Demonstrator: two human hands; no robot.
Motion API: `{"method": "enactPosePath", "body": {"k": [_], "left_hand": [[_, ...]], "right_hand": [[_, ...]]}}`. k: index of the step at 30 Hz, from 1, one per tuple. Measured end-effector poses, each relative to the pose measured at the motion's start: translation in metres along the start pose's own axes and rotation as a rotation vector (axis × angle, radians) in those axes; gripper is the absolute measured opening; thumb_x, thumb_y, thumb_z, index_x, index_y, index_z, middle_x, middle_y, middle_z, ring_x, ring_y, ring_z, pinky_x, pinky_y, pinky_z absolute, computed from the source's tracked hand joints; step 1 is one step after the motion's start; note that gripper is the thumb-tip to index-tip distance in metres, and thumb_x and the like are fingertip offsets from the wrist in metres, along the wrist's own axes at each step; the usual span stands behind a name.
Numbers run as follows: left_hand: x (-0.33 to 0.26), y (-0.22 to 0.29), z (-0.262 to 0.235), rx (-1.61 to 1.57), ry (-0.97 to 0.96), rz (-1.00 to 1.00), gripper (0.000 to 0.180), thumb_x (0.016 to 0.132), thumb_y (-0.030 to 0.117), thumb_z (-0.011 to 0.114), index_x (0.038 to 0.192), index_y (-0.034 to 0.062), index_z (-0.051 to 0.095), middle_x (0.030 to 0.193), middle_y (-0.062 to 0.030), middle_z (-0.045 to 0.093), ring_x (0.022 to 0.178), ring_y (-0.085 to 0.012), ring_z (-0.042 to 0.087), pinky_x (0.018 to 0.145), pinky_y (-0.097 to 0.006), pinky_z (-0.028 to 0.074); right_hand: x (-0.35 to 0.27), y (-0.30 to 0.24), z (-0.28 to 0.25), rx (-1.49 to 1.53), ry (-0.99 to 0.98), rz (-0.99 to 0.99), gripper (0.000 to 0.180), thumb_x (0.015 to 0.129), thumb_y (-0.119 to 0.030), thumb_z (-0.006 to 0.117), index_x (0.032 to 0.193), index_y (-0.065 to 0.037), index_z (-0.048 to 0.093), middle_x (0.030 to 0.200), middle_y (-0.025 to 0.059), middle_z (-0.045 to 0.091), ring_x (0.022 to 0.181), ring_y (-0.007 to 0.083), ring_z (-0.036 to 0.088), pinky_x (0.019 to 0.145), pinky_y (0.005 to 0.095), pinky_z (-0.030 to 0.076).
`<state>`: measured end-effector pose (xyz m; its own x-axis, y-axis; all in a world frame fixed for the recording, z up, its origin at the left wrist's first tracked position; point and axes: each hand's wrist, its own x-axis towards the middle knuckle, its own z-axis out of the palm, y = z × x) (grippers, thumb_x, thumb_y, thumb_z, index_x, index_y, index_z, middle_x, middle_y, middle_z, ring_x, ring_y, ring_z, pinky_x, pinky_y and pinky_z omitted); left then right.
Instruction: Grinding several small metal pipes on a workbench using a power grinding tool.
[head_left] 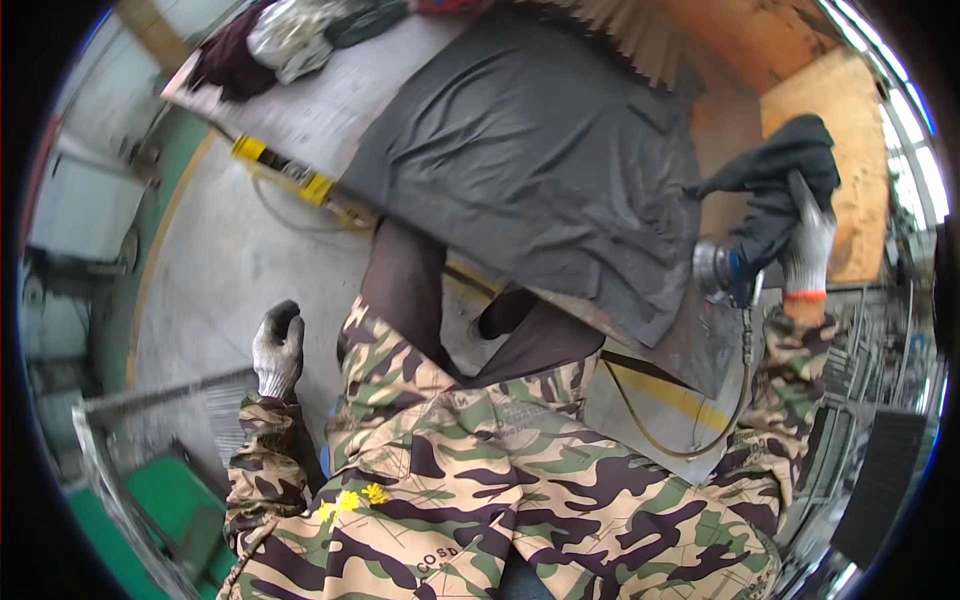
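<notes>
On the right, my right hand (808,235), in a pale knit glove with an orange cuff, is closed on a bunched dark grey cloth (770,180) raised above the table's edge. Just below the cloth sits an air sander (712,268) with a round silver head and a blue part, a hose running down from it; the cloth and hand partly hide it. My left hand (278,350), gloved with dark fingertips, hangs at my left side, fingers loosely bent, holding nothing. A large dark grey sheet (530,170) lies wrinkled over the work surface in front of my knees.
A yellow-and-black bar (285,172) sticks out left of the sheet. Bundled cloths (290,40) lie at the far left. Wooden boards (830,150) stand at the right. The hose (690,452) loops near my right knee. A metal frame (170,395) is at lower left.
</notes>
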<state>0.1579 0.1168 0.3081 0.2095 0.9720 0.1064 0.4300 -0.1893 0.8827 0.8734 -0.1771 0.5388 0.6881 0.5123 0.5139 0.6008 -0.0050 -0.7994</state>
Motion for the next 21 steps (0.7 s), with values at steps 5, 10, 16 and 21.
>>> {"method": "enactPosePath", "body": {"k": [5,10,16,21], "left_hand": [[0.082,0.143,0.065,0.211,-0.191,0.668,0.033,0.089,0.006,0.076,0.122,0.0029,0.072,0.114,-0.0155,0.076,0.103,-0.0308,0.075,0.090,-0.040,0.059],[0.129,0.222,0.115,0.337,-0.434,0.988,0.048,0.085,0.012,0.078,0.130,0.0058,0.066,0.116,-0.0158,0.072,0.106,-0.0383,0.070,0.093,-0.047,0.055],[0.221,0.251,0.171,0.523,-0.429,0.955,0.060,0.086,0.025,0.078,0.139,0.0019,0.060,0.138,-0.0242,0.063,0.123,-0.0432,0.064,0.105,-0.049,0.053],[0.113,0.309,0.196,0.076,-0.740,0.663,0.036,0.067,0.024,0.080,0.092,0.0014,0.069,0.099,-0.0227,0.066,0.089,-0.0417,0.065,0.075,-0.054,0.052]], "right_hand": [[0.017,-0.033,0.001,-0.122,0.264,0.171,0.039,0.094,-0.017,0.079,0.120,0.011,0.072,0.115,0.0192,0.077,0.101,0.0196,0.072,0.086,0.0332,0.056],[0.032,0.029,-0.071,-1.053,0.045,0.395,0.088,0.081,-0.057,0.082,0.137,0.008,0.062,0.126,0.0282,0.072,0.120,0.0418,0.069,0.100,0.0431,0.054],[0.068,0.012,0.037,-1.364,-0.084,0.353,0.089,0.087,-0.057,0.075,0.153,-0.002,0.051,0.151,0.0272,0.056,0.134,0.0414,0.060,0.114,0.0452,0.048],[0.162,0.099,0.020,-1.216,-0.676,-0.366,0.039,0.103,-0.029,0.061,0.137,-0.009,0.069,0.126,0.0195,0.074,0.106,0.0294,0.073,0.086,0.0408,0.059]]}}
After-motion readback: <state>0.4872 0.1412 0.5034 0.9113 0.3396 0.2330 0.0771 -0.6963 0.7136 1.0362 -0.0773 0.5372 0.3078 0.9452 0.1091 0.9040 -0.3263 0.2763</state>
